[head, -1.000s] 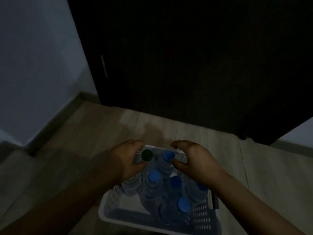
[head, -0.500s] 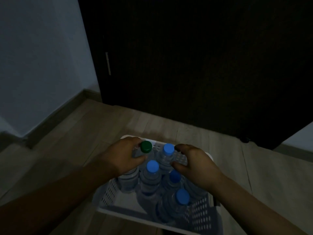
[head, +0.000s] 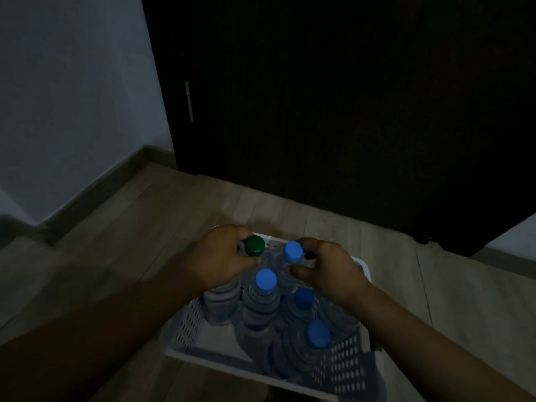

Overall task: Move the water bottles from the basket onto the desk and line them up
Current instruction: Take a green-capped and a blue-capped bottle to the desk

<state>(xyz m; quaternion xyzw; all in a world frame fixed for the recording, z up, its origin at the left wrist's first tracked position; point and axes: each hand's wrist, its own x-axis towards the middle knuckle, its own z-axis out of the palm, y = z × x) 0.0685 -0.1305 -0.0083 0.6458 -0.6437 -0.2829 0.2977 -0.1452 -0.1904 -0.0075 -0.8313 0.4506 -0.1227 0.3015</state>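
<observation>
A white perforated basket [head: 345, 364] sits on the wooden floor and holds several clear water bottles standing upright. One bottle has a green cap [head: 254, 245]; the others have blue caps, among them one at the far side [head: 293, 252] and one in the middle [head: 265, 281]. My left hand [head: 216, 256] is wrapped around the neck of the green-capped bottle. My right hand [head: 330, 269] grips the neck of the far blue-capped bottle. Both bottles stand inside the basket. No desk is in view.
A dark door or cabinet front [head: 333, 111] rises just beyond the basket. A pale wall [head: 72, 97] with a dark skirting board runs along the left. The room is dim. Wooden floor [head: 130, 227] surrounds the basket.
Both hands have closed in on the two far bottles' necks. The view has shifted slightly, so the basket sits a little higher in the frame.
</observation>
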